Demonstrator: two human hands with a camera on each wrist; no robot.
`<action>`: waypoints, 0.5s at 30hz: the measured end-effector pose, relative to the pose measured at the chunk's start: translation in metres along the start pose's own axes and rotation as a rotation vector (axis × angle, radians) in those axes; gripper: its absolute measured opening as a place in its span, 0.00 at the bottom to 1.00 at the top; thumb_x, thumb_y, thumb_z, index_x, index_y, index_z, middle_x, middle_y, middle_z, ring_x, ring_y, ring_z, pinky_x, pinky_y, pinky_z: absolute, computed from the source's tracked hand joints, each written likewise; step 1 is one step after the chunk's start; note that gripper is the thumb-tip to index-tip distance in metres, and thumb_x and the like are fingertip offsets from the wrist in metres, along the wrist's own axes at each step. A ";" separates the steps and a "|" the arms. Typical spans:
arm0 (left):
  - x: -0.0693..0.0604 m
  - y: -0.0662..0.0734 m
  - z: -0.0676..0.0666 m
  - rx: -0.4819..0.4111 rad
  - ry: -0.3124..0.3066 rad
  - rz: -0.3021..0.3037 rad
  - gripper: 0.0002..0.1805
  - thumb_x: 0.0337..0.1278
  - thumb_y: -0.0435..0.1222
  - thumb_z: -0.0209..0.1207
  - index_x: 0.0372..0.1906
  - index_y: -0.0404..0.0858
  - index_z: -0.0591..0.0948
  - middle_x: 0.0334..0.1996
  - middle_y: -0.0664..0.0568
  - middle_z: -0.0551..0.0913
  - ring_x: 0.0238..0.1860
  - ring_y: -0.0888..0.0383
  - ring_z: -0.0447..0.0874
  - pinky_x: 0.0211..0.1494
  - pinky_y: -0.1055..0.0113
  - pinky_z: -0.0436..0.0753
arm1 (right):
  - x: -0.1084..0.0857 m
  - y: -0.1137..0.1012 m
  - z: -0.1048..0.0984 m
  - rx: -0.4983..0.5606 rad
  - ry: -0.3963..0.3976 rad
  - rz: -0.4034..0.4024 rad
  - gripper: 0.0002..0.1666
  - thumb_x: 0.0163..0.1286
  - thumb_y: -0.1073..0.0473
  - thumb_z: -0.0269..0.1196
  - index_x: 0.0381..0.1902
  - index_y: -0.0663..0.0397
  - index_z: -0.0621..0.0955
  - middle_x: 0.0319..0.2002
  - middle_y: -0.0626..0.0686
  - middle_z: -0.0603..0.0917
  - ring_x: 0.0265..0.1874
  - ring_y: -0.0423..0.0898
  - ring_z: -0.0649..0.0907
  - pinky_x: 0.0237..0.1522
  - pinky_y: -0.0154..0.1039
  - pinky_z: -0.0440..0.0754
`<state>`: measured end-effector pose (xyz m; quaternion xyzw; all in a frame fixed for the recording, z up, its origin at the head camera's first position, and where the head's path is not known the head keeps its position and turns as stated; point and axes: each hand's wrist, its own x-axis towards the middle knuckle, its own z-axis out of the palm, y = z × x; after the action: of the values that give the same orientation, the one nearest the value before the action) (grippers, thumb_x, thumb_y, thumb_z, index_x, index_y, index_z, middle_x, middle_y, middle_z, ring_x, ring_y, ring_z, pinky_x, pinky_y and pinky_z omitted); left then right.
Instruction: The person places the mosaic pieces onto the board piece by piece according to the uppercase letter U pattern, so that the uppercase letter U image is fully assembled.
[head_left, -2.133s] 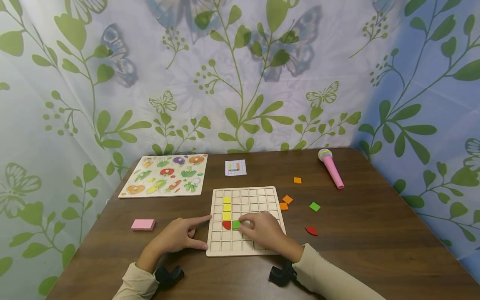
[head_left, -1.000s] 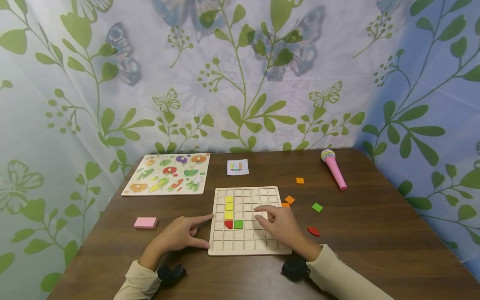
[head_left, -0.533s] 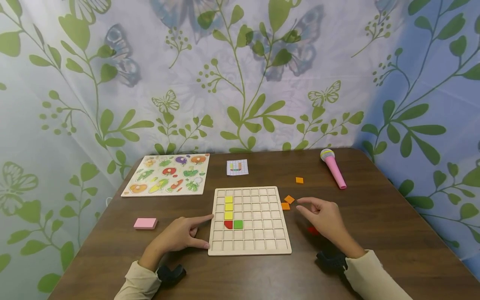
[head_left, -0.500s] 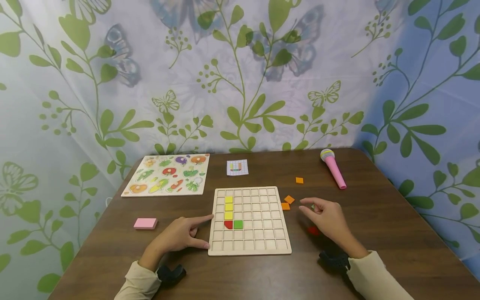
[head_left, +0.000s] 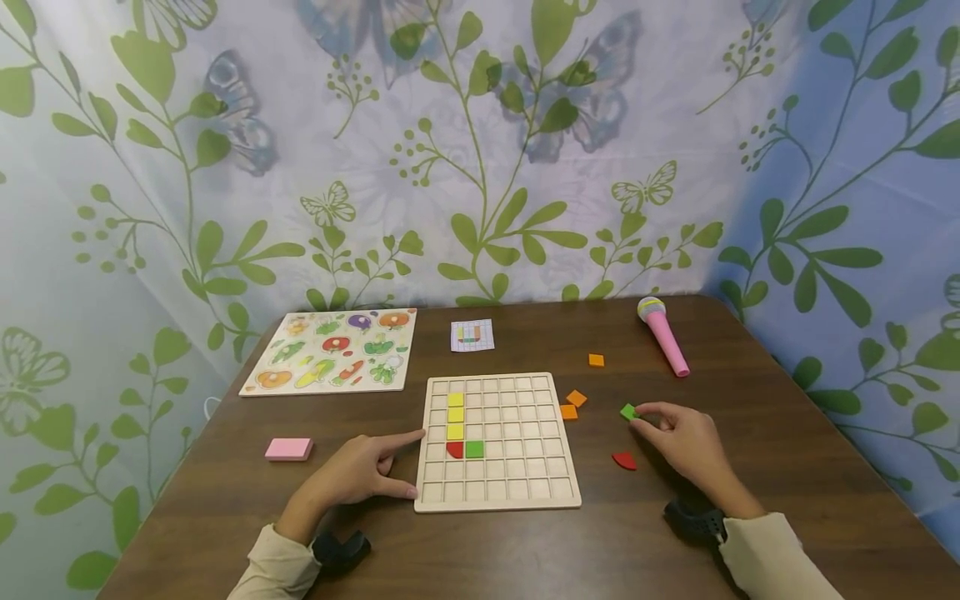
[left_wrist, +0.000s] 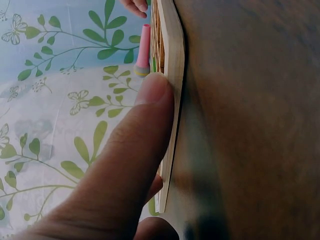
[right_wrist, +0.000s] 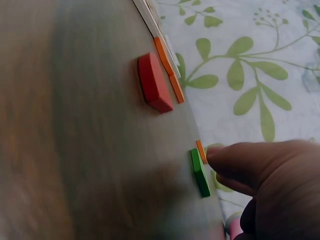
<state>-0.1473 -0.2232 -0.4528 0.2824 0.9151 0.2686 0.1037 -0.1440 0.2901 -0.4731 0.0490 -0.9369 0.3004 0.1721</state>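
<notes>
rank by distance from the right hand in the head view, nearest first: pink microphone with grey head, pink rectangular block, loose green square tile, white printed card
1. Loose green square tile, at the fingertips of the right hand.
2. Pink microphone with grey head, farther back than the hand.
3. White printed card, back and left.
4. Pink rectangular block, far left.
</notes>
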 end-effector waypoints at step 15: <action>0.000 -0.001 -0.001 -0.005 0.010 0.004 0.48 0.48 0.63 0.71 0.75 0.54 0.72 0.15 0.65 0.61 0.17 0.68 0.54 0.24 0.71 0.60 | 0.003 -0.001 0.004 -0.041 -0.006 0.013 0.20 0.66 0.49 0.73 0.49 0.57 0.89 0.14 0.44 0.66 0.13 0.43 0.65 0.18 0.37 0.61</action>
<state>-0.1484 -0.2243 -0.4529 0.2827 0.9144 0.2723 0.0991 -0.1478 0.2868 -0.4745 0.0403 -0.9437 0.2819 0.1684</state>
